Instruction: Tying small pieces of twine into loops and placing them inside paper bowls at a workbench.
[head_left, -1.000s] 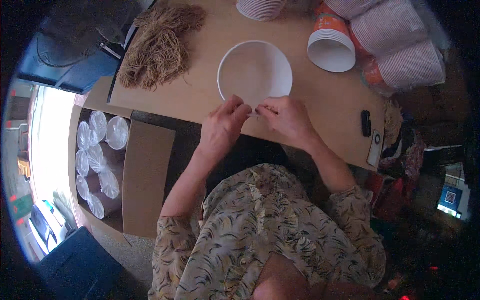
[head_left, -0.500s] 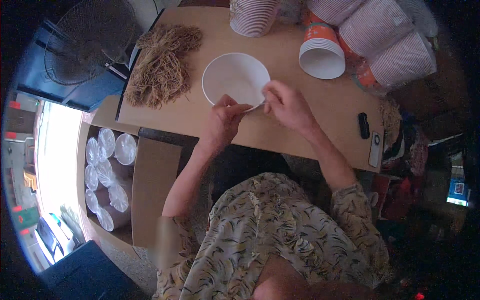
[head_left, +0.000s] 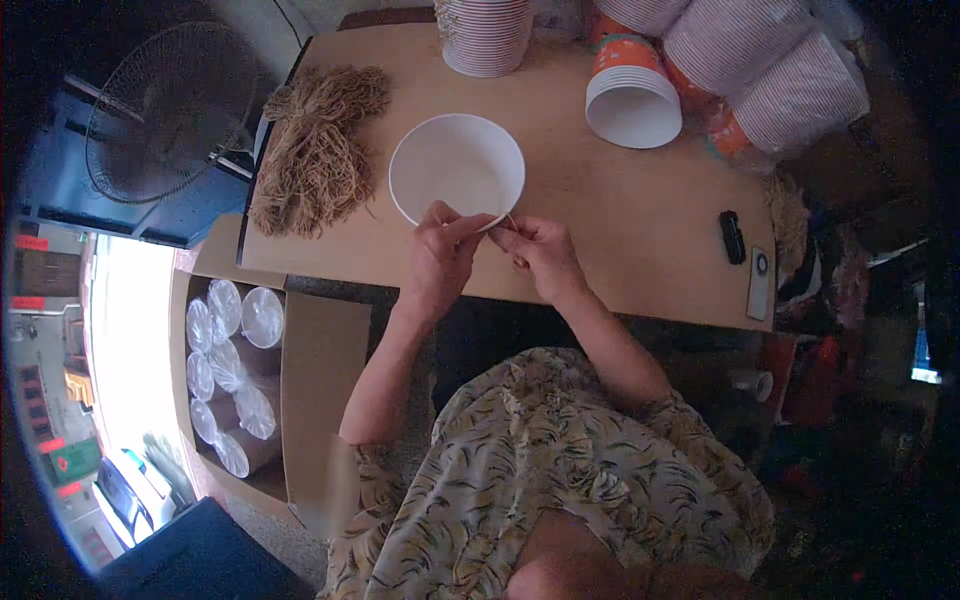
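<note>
A large white paper tub [head_left: 455, 165] faces up toward me on the table. My left hand [head_left: 442, 265] grips its near rim, with the thumb reaching along the edge. Close beside it, my right hand [head_left: 545, 257] is closed in a pinch at the same rim. A thin strand of string [head_left: 510, 220] shows at those fingertips; the rest of it is hidden. Left of the tub lies a bundle of brown twine [head_left: 320, 150]. To its right, a short nested stack of white tubs with an orange outside [head_left: 635, 105] rests on its side.
A tall stack of white tubs [head_left: 487, 38] stands at the back. Plastic-wrapped tub stacks [head_left: 800, 95] fill the far right. A black object [head_left: 731, 237] lies near the table's right edge. At left, a cardboard box [head_left: 325, 370] holds several wrapped stacks; a fan [head_left: 170, 110] stands behind.
My right hand has moved left and down along the rim, close to my left hand. My left hand keeps its hold on the tub. The whole view has shifted slightly.
</note>
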